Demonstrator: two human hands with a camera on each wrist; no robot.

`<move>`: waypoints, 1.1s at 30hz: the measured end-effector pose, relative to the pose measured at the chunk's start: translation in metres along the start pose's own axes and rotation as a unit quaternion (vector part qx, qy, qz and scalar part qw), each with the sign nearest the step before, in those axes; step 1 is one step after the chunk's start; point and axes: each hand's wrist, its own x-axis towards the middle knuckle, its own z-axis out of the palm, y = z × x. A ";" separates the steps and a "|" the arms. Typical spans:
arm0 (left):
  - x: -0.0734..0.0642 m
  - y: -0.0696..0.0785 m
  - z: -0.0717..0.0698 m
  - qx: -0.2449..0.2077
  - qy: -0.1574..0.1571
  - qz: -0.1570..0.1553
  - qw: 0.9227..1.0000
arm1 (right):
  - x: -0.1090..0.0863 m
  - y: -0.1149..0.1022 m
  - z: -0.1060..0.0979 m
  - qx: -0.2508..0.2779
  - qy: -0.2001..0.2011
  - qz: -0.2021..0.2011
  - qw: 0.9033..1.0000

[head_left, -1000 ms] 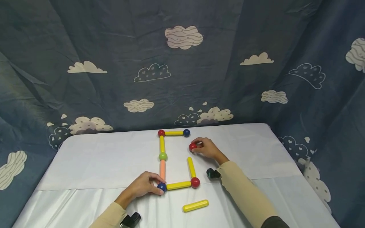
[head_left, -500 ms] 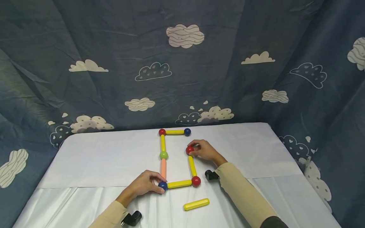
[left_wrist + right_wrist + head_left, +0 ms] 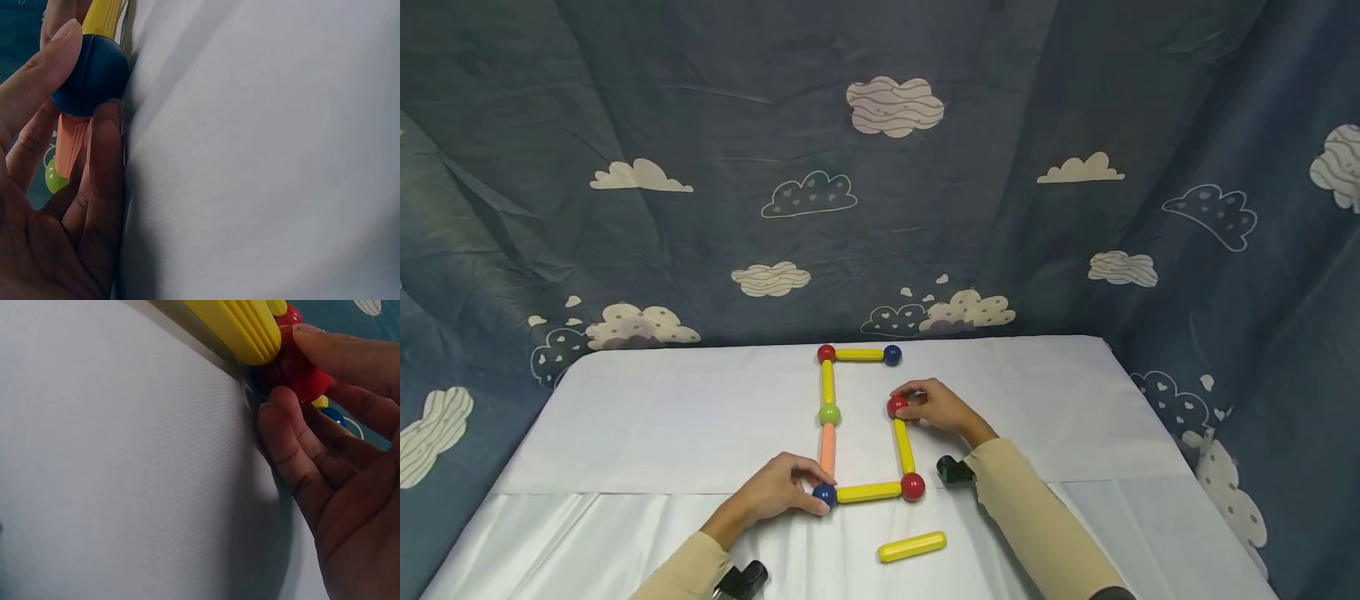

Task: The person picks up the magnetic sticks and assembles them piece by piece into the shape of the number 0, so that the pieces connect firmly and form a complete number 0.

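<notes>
My left hand point(image 3: 786, 486) pinches a dark blue ball point(image 3: 100, 75) between thumb and fingers. From that ball a yellow rod point(image 3: 868, 492) runs right to a red ball point(image 3: 912, 487), and a salmon rod point(image 3: 827, 450) runs back to a green ball point(image 3: 829, 415). My right hand point(image 3: 942, 407) pinches another red ball point(image 3: 303, 372). This ball touches the far end of an upright-running yellow rod point(image 3: 904, 446) that rises from the near red ball. Beyond the green ball, a yellow rod point(image 3: 828, 382) leads to a far red ball point(image 3: 826, 354).
Another yellow rod point(image 3: 860, 355) joins the far red ball to a blue ball point(image 3: 892, 355) near the back of the white-covered table point(image 3: 662, 417). One loose yellow rod point(image 3: 912, 547) lies at the front. A cloud-printed curtain point(image 3: 700, 217) hangs behind.
My right hand has moved slightly left and nearer with its red ball, which has gone from apart to touching the yellow rod's end. My left hand stays on the blue ball.
</notes>
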 end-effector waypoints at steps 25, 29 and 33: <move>-0.003 0.005 0.001 -0.010 -0.003 0.002 1.000 | -0.027 -0.003 -0.009 0.014 0.022 0.025 0.999; -0.004 0.007 0.003 0.001 0.003 -0.013 1.000 | -0.050 -0.004 -0.012 0.001 0.024 0.018 1.000; -0.004 0.009 0.004 0.005 0.008 -0.020 1.000 | -0.072 -0.004 -0.014 -0.010 -0.009 -0.018 1.000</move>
